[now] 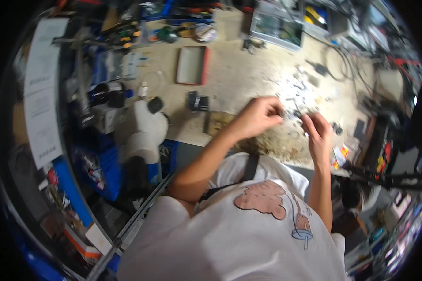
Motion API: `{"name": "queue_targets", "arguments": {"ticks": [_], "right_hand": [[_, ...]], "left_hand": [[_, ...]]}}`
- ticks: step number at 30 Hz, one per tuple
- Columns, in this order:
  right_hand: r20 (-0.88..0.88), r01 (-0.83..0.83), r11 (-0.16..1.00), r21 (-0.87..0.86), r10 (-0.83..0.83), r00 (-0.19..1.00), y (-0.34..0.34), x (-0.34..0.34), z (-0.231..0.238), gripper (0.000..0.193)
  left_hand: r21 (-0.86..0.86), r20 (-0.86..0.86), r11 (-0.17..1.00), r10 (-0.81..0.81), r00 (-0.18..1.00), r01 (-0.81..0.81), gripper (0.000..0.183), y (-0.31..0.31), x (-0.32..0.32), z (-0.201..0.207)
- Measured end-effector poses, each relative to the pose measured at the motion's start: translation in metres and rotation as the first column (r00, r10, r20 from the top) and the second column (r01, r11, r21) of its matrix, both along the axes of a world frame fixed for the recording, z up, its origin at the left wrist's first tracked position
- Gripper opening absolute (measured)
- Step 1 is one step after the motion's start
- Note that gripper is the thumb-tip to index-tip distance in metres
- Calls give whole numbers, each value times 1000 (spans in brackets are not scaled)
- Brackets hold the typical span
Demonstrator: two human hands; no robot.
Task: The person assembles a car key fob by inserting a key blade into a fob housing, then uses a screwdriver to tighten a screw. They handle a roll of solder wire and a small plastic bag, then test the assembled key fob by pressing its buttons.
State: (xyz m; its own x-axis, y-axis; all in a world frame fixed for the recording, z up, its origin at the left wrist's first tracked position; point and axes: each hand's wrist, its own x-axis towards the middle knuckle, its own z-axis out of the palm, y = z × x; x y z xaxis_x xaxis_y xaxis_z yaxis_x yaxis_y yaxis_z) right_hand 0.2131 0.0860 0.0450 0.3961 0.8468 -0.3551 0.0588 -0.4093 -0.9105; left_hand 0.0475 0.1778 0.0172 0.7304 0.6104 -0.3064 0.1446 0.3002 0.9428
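Observation:
Over the worn workbench (229,70), my left hand (260,115) is closed, its thumb and fingertips drawn together. Anything between them is too small and blurred to make out. My right hand (319,132) faces it a short way to the right, fingers bent into a pinch. At its fingertips is a small dark bit (297,114) that I cannot name. Just beyond both hands, several small scattered parts (295,91) lie in a brightly lit patch of the bench.
A shallow red-rimmed tray (205,65) lies toward the back. To the left stands a white microscope (143,122). Clear-lidded boxes (276,28) sit at the back, and a dark cable (344,61) loops at the right. Blue bins (96,171) hang below the bench's left edge.

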Motion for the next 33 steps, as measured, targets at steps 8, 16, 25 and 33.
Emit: {"name": "queue_targets", "arguments": {"ticks": [8, 16, 25, 33], "right_hand": [[-130, 89, 995, 38, -83, 988, 8, 12, 2, 13], [-135, 91, 994, 67, -81, 988, 8, 9, 1, 13], [-108, 57, 996, 69, -50, 993, 11, 8, 1, 12], [-113, 6, 998, 69, 2, 994, 8, 1, -3, 8]], "left_hand": [[-244, 81, 969, 55, 995, -34, 15, 10, 0, 6], [-153, -8, 985, -75, 997, 73, 19, 12, -1, 9], [-102, -16, 987, -129, 992, 127, 17, 9, -2, 10], [411, -113, 902, -91, 989, 130, 15, 0, 3, 18]]}}
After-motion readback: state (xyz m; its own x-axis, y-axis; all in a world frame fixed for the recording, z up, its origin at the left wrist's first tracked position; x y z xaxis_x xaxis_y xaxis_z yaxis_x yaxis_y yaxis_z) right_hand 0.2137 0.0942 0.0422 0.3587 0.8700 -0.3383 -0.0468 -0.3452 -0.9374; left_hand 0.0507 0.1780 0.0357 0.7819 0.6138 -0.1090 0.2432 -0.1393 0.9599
